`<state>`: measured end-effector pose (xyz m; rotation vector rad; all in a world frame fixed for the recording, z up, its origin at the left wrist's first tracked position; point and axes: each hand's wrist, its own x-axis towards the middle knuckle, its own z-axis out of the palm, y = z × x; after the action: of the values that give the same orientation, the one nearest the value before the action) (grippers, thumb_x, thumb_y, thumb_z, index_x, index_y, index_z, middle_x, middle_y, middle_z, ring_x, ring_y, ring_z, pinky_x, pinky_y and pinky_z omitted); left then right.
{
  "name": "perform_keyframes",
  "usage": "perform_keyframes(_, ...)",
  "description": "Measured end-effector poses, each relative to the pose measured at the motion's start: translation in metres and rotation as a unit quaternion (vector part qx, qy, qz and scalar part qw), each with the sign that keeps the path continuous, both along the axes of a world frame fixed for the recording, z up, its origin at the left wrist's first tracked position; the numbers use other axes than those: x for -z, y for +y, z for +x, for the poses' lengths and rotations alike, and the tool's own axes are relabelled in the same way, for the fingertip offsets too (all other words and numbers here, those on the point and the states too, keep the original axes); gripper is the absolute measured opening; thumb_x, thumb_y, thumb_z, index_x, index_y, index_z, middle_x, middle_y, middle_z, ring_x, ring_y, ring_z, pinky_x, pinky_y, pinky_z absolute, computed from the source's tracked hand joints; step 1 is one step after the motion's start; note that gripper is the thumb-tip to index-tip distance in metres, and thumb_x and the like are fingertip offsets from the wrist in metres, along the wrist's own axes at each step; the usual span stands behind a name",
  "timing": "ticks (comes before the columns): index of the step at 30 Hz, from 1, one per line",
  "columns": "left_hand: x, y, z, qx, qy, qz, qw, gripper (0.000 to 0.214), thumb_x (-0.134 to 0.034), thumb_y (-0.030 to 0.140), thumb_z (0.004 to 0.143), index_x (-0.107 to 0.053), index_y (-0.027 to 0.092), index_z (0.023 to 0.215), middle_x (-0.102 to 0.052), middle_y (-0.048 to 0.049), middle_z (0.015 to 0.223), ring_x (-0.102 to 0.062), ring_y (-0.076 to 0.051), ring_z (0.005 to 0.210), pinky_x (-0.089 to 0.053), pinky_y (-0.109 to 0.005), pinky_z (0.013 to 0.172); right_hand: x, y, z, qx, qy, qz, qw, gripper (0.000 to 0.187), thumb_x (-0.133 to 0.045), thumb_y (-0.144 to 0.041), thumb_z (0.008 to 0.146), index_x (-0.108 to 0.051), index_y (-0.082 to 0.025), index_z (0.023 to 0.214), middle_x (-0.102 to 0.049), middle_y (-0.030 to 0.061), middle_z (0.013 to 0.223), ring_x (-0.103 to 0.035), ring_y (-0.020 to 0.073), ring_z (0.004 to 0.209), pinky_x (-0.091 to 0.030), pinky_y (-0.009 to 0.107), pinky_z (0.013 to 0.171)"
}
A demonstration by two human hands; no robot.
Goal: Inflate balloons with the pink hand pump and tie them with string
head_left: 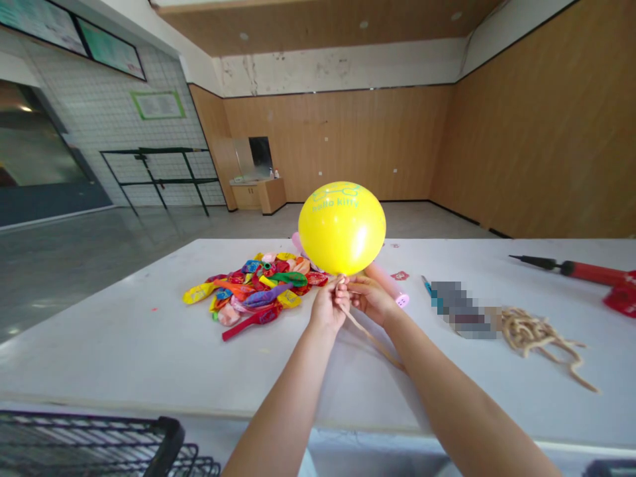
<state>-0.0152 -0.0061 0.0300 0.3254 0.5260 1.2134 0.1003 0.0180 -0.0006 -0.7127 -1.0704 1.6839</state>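
A blown-up yellow balloon [342, 227] with pale printed lettering floats just above both hands, over a white table [124, 338]. My left hand [328, 306] is closed in a pinch on the balloon's neck. My right hand [368, 298] is closed too, fingers meeting the left at the neck and gripping a tan string [370, 339] that trails down toward me along my right forearm. A pink tube-like thing [390, 285] lies on the table just behind my right hand.
A heap of flat coloured balloons [251, 286] lies left of my hands. To the right lie a bundle of tan strings [539, 334], a blurred-out item [460, 308] and a red hand pump [576, 268]. A black wire basket [99, 440] sits at the near left edge.
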Motion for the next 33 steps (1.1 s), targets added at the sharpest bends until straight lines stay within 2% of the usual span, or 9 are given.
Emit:
perform_keyframes(3,0.002,0.002,0.002,-0.034,0.046,0.015,0.998,0.013,-0.058,0.008,0.081,-0.056,0.009,0.068,-0.045,0.0047,0.052,-0.036,0.003,0.035,-0.027,-0.004,0.032,0.001,0.002,0.0,0.085,-0.067,0.077,0.991,0.023,-0.076,-0.034,0.062,-0.067,-0.016,0.074,-0.065,0.0013,0.072,-0.054,0.0087,0.055,-0.043,0.021,0.052)
perform_keyframes(6,0.007,0.003,0.005,-0.112,0.127,0.055,0.984,0.011,-0.068,0.012,0.072,-0.059,0.009,0.065,-0.049,0.0032,0.052,-0.039,0.001,0.038,-0.026,-0.008,0.033,-0.001,0.002,0.002,0.189,-0.2,0.182,0.944,0.018,-0.071,-0.034,0.067,-0.067,-0.016,0.066,-0.064,0.0015,0.063,-0.05,0.01,0.05,-0.037,0.023,0.046)
perform_keyframes(8,0.011,0.004,0.006,-0.158,0.18,0.083,0.967,0.015,-0.073,0.017,0.064,-0.06,0.009,0.064,-0.052,0.0023,0.053,-0.041,-0.001,0.039,-0.027,-0.01,0.035,-0.006,-0.002,0.004,0.22,-0.254,0.233,0.912,0.017,-0.066,-0.031,0.07,-0.067,-0.016,0.063,-0.064,0.0022,0.06,-0.052,0.0126,0.052,-0.037,0.024,0.046)
perform_keyframes(11,0.015,0.004,0.008,-0.202,0.259,0.121,0.937,0.019,-0.075,0.024,0.06,-0.062,0.01,0.061,-0.053,0.0013,0.05,-0.043,-0.003,0.04,-0.029,-0.014,0.037,-0.016,-0.01,0.007,0.243,-0.272,0.267,0.892,0.016,-0.063,-0.028,0.071,-0.067,-0.017,0.061,-0.067,0.0032,0.062,-0.057,0.0164,0.058,-0.041,0.025,0.051)
perform_keyframes(15,0.017,0.002,0.01,-0.223,0.338,0.179,0.896,0.022,-0.073,0.03,0.064,-0.064,0.01,0.061,-0.055,-0.0006,0.049,-0.048,-0.007,0.04,-0.034,-0.018,0.038,-0.022,-0.016,0.008,0.242,-0.26,0.271,0.895,0.016,-0.062,-0.027,0.072,-0.068,-0.017,0.062,-0.07,0.0044,0.066,-0.062,0.0186,0.061,-0.045,0.026,0.055)
perform_keyframes(20,0.017,0.001,0.009,-0.197,0.334,0.179,0.904,0.027,-0.076,0.034,0.062,-0.068,0.009,0.067,-0.061,-0.0031,0.054,-0.051,-0.008,0.044,-0.04,-0.019,0.042,-0.018,-0.014,0.009,0.211,-0.263,0.284,0.898,0.017,-0.061,-0.029,0.073,-0.067,-0.017,0.062,-0.071,0.0047,0.066,-0.063,0.0181,0.06,-0.045,0.025,0.055)
perform_keyframes(24,0.02,0.003,0.008,-0.236,0.344,0.184,0.89,0.025,-0.075,0.033,0.063,-0.067,0.011,0.07,-0.063,-0.0029,0.057,-0.053,-0.01,0.044,-0.042,-0.02,0.043,-0.018,-0.014,0.009,0.226,-0.296,0.3,0.878,0.016,-0.06,-0.029,0.074,-0.064,-0.017,0.064,-0.068,0.0036,0.064,-0.06,0.0155,0.057,-0.041,0.023,0.05)
perform_keyframes(28,0.024,0.005,0.008,-0.271,0.422,0.233,0.833,0.018,-0.068,0.031,0.071,-0.066,0.014,0.071,-0.061,-0.0016,0.055,-0.055,-0.013,0.044,-0.044,-0.024,0.044,-0.022,-0.018,0.009,0.245,-0.323,0.32,0.856,0.018,-0.058,-0.028,0.075,-0.055,-0.018,0.06,-0.06,0.0003,0.056,-0.053,0.0125,0.051,-0.037,0.022,0.047)
perform_keyframes(33,0.028,0.005,0.005,-0.306,0.556,0.348,0.69,0.016,-0.06,0.024,0.079,-0.068,0.017,0.067,-0.061,-0.0032,0.058,-0.056,-0.014,0.052,-0.043,-0.024,0.052,-0.023,-0.018,0.01,0.228,-0.277,0.304,0.883,0.016,-0.056,-0.031,0.077,-0.052,-0.019,0.067,-0.057,-0.0015,0.059,-0.052,0.0126,0.053,-0.039,0.023,0.049)
